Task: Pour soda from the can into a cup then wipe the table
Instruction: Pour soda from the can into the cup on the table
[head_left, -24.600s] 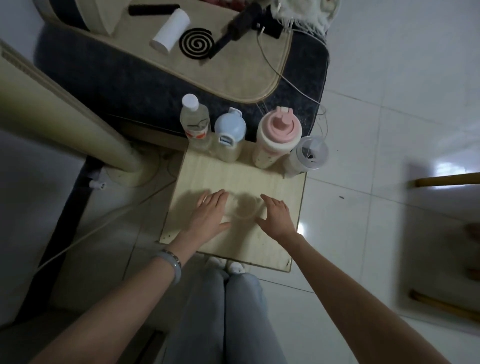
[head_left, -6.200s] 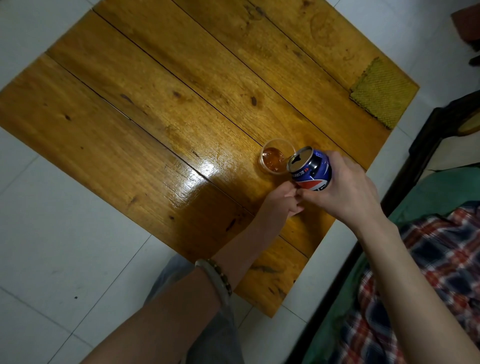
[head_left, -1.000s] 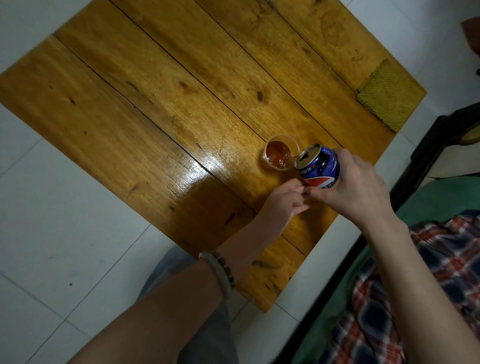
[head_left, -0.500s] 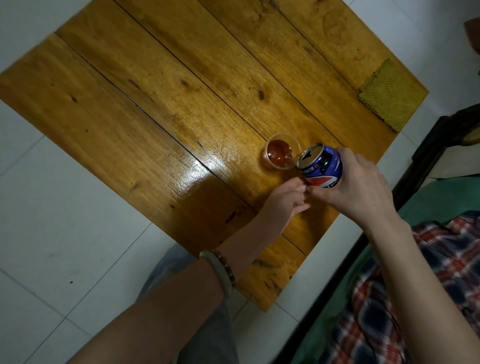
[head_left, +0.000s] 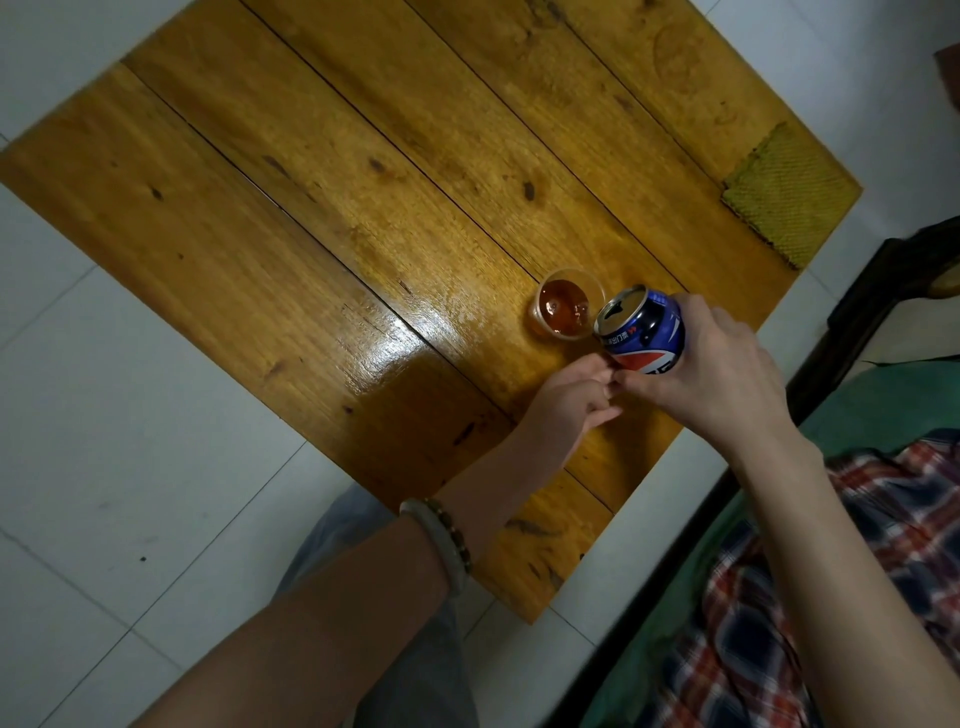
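Two hands meet near the desk (head_left: 322, 218) edge: the right hand (head_left: 722, 374) grips the blue can (head_left: 644, 332), tilted toward the cup (head_left: 563, 310) of brown soda just beside it. The left hand (head_left: 566, 402) rests loosely curled on the wood, holding nothing, fingertips touching the right thumb.

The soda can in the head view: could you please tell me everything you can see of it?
The soda can is blue metal with a red and white emblem and white lettering. Its silver top is open, the dark mouth showing. It is tilted toward the clear plastic cup of brown soda, its rim close beside the cup's. The right hand wraps its body from the right; the left hand sits just below, fingertips near the can's base. No stream is visible.
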